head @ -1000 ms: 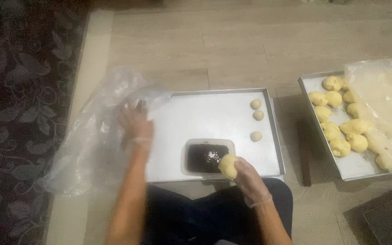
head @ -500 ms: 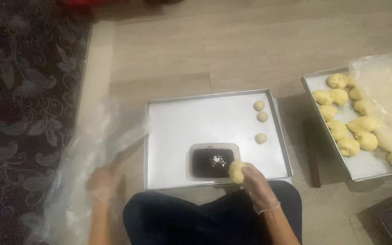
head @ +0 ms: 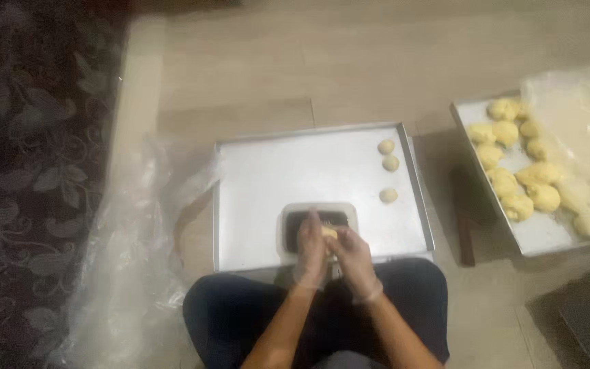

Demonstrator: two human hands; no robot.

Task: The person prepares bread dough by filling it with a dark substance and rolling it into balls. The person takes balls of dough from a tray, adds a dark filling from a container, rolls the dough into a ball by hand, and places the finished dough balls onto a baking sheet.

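Observation:
Both my hands wear thin clear gloves and meet over the near edge of a metal tray (head: 268, 184). My left hand (head: 310, 251) and my right hand (head: 354, 258) cup a small yellow dough ball (head: 329, 234) between them. Just beyond my fingers sits a clear rectangular container (head: 319, 215) with dark filling. Three small dough balls (head: 389, 164) lie at the tray's far right.
A clear plastic sheet (head: 131, 260) lies crumpled on the floor left of the tray. A second metal tray (head: 534, 236) on the right carries several larger dough pieces, partly under plastic (head: 582, 116). A dark patterned rug (head: 29, 171) borders the left.
My left hand has let go of the plastic sheet at the left and come in to join my right hand on the dough ball. The sheet now lies flat.

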